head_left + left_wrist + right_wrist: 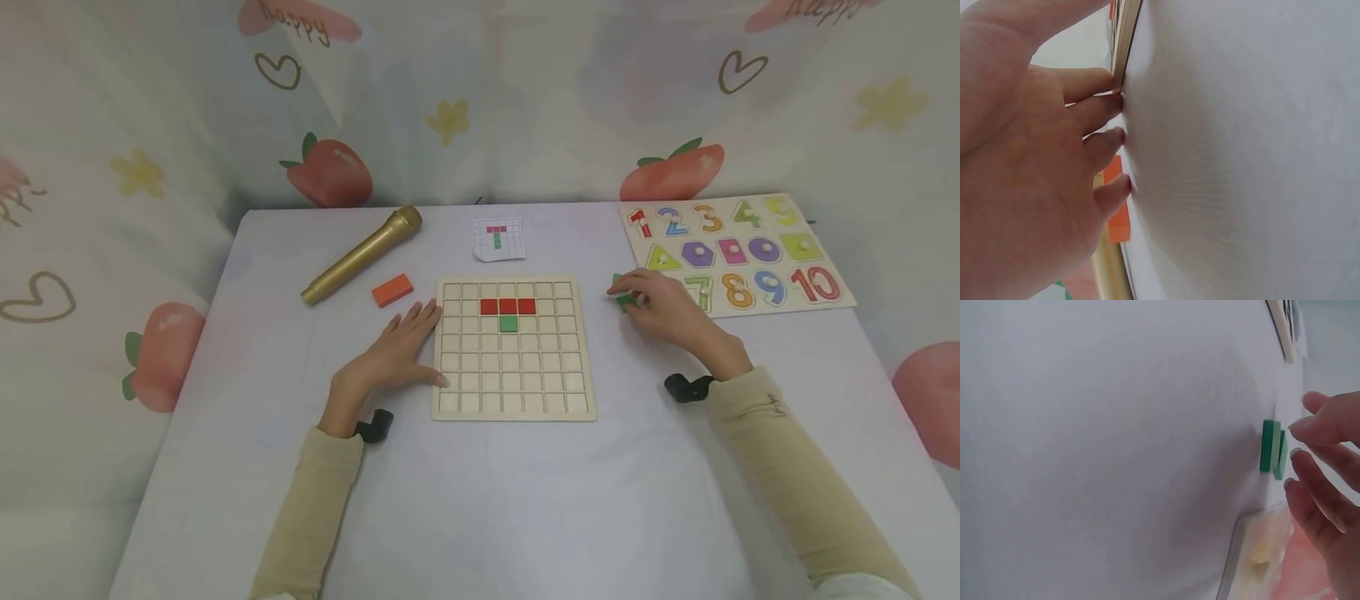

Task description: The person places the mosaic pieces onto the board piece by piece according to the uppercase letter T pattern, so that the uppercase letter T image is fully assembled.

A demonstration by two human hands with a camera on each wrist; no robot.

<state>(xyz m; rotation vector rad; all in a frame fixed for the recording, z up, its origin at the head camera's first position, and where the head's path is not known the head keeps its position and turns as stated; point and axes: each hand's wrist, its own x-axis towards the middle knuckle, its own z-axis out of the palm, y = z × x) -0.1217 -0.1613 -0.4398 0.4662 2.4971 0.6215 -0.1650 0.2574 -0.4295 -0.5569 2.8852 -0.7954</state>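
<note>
A square wooden grid board point(509, 361) lies in the middle of the table, with three red tiles point(507, 307) in a row and one green tile point(508, 323) below the middle one. My left hand point(393, 350) rests at the board's left edge, its fingers spread and the thumb on the rim. Over to the right, my right hand point(663, 308) hovers at some green pieces point(622, 302). Seen from the right wrist, two green blocks point(1270, 447) lie close together on the cloth, just beyond the loosely bent fingertips. No piece shows between those fingers.
Behind the board lies a paper card point(498, 239) showing a red and green T on a grid. An orange block point(392, 290) and a gold microphone point(363, 254) are at the left. At the right back is a number-and-shape puzzle board point(738, 254), close to my right hand.
</note>
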